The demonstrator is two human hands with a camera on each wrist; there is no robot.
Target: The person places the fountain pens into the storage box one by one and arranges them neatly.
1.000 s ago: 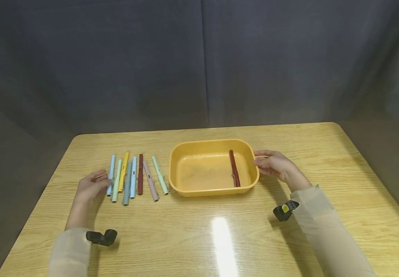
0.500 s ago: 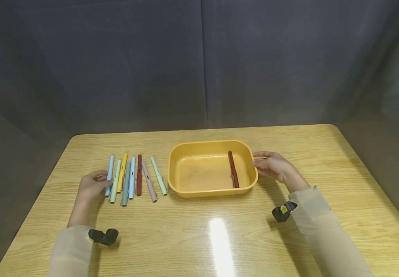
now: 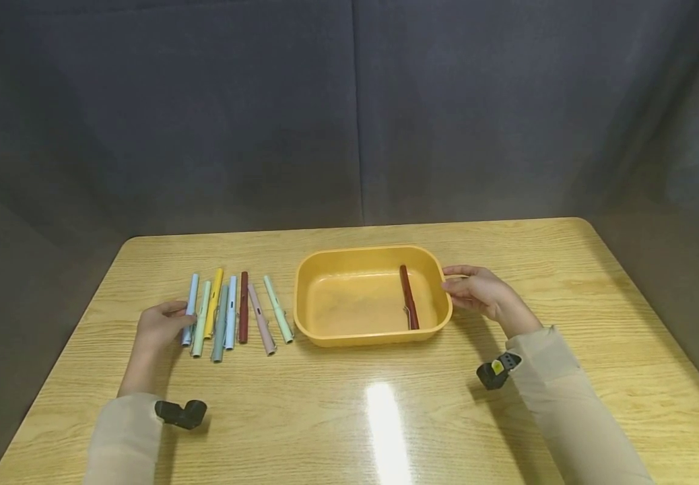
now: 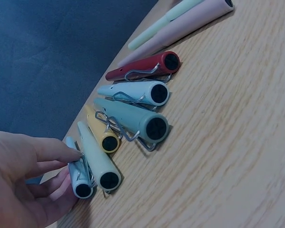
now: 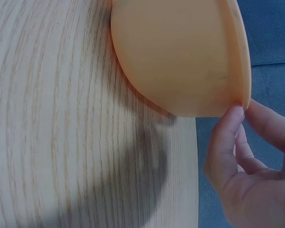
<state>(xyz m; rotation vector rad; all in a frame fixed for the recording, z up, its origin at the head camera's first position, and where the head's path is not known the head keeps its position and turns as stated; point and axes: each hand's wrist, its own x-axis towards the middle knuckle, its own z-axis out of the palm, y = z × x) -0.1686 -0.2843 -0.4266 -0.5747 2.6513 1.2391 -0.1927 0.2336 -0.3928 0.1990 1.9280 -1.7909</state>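
Observation:
At the left of the table, my left hand [image 3: 158,329] pinches the outermost pen, a light blue one [image 4: 79,175] with a metal clip. Thumb and fingers lie on either side of its barrel, which is low at the tabletop. Right beside it is a pale green pen [image 4: 99,154], then a yellow pen [image 4: 102,130] and a teal pen [image 4: 133,118]. On the other side, my right hand [image 3: 485,293] grips the right end of a yellow plastic tray [image 3: 340,339], its rim between thumb and fingers. One dark red pen [image 3: 409,296] lies inside the tray.
Further right in the row are another light blue pen [image 3: 231,313], a dark red pen [image 3: 244,306], a mauve pen [image 3: 261,318] and a mint pen [image 3: 278,308]. A dark curtain [image 3: 234,121] hangs behind the wooden table [image 3: 277,417].
My left hand has edged slightly right and closer around the light blue pen, whose near end has shifted a little left. My right hand stays at the tray, and the head view has drifted slightly.

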